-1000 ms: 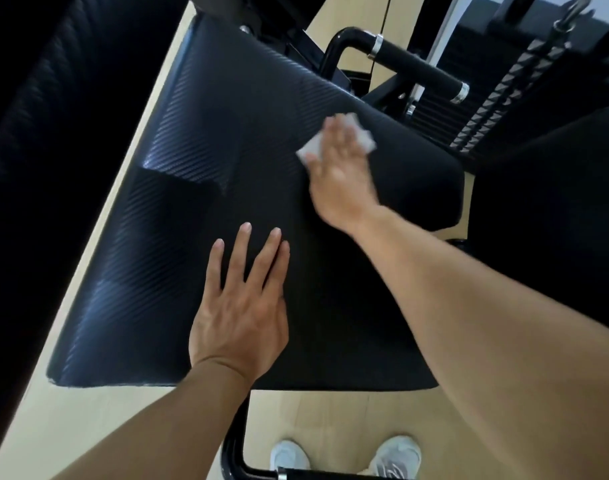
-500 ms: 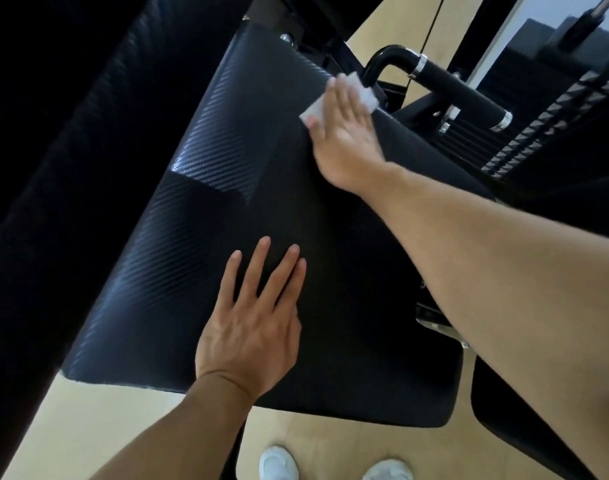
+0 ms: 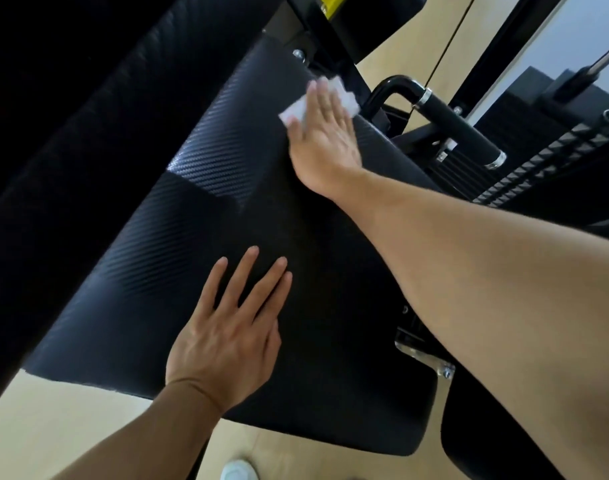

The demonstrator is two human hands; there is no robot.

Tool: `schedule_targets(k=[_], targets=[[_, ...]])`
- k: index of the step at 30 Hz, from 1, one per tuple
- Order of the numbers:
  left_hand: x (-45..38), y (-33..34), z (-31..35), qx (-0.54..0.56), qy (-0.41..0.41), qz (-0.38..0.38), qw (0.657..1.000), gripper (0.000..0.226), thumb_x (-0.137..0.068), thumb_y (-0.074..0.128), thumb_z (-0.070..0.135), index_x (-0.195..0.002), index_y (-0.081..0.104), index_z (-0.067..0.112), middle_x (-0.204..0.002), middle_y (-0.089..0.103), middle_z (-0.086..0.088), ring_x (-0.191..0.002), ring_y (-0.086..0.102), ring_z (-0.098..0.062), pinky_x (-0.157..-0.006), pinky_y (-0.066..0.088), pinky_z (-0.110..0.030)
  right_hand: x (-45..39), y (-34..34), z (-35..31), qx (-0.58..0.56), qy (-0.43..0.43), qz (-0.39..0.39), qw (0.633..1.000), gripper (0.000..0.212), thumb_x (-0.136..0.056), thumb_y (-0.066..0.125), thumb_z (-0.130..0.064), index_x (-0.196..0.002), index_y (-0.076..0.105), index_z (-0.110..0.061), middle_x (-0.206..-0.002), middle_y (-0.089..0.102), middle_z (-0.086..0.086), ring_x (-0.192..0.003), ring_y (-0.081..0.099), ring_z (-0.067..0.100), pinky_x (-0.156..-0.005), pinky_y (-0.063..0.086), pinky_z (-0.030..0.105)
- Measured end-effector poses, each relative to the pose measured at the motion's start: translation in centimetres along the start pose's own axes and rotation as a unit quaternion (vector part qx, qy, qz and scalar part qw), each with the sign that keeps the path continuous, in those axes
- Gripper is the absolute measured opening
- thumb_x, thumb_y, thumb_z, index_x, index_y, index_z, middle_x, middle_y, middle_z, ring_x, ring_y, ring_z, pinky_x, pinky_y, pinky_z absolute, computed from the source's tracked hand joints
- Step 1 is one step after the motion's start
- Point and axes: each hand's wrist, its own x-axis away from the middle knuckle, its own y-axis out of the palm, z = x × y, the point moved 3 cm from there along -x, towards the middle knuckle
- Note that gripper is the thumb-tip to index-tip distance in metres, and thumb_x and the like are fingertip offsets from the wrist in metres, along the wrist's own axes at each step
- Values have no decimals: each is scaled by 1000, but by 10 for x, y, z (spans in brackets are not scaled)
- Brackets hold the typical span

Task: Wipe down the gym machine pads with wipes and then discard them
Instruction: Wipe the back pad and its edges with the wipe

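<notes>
We have the right hand flat on a white wipe, pressing it against the far upper part of the black seat pad, close to the pad's top edge and just beside the machine's black frame. The fingers are spread and flat — not clenched, just pinning the wipe under the palm, with its corners sticking out on both sides. The left hand lies open and flat on the near part of the same pad, holding nothing, seemingly bracing.

The wipe looks thin, soft and light; we judge it will bunch or fold under the palm if the pressure goes uneven, so flat palm contact is the way to move it. For discarding, pinch it at one of the exposed corners or crumple it into the fist. The pad has a textured carbon-weave skin, looks firm and padded, and is fixed to the machine — no need to grip it.

A black handle with chrome collars sits just right of the wiping hand, near enough to bump. Below, wood floor and one white shoe.
</notes>
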Motion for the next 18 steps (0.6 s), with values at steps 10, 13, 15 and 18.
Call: schedule_targets(k=[10, 13, 15, 18], targets=[[0, 0, 0, -5, 6, 10, 1000, 60, -99, 34, 32, -154, 41, 10, -165, 32, -7, -156, 16, -35, -124, 15, -60, 202, 45, 33, -129, 37, 115, 984, 47, -110, 39, -40, -155, 35, -27, -165, 29, -10, -155, 13, 1, -128, 19, 37], [-1, 0, 0, -11, 3, 10, 1000, 60, -100, 32, 32, -154, 39, 10, -165, 31, -6, -156, 15, -35, -124, 15, -60, 249, 63, 41, -173, 131, 122, 968, 62, -108, 40, -48, -160, 10, -30, -168, 14, -14, -155, 6, -3, -128, 16, 29], [-1, -1, 0, -13, 2, 10, 1000, 60, -100, 32, 32, -154, 39, 9, -165, 31, -7, -156, 16, -35, -124, 15, -59, 254, 72, 39, -146, 173, 102, 969, 66, -108, 29, -54, -162, 2, -26, -170, 1, -13, -155, -7, -2, -129, 10, 30], [0, -3, 1, -18, 4, 7, 1000, 60, -100, 30, 32, -154, 39, 8, -164, 32, -8, -155, 16, -36, -124, 14, -59, 261, 82, 20, -98, 165, 94, 977, 58, -112, 18, -43, -163, -1, -21, -171, -8, -9, -155, -15, 2, -130, 7, 37]])
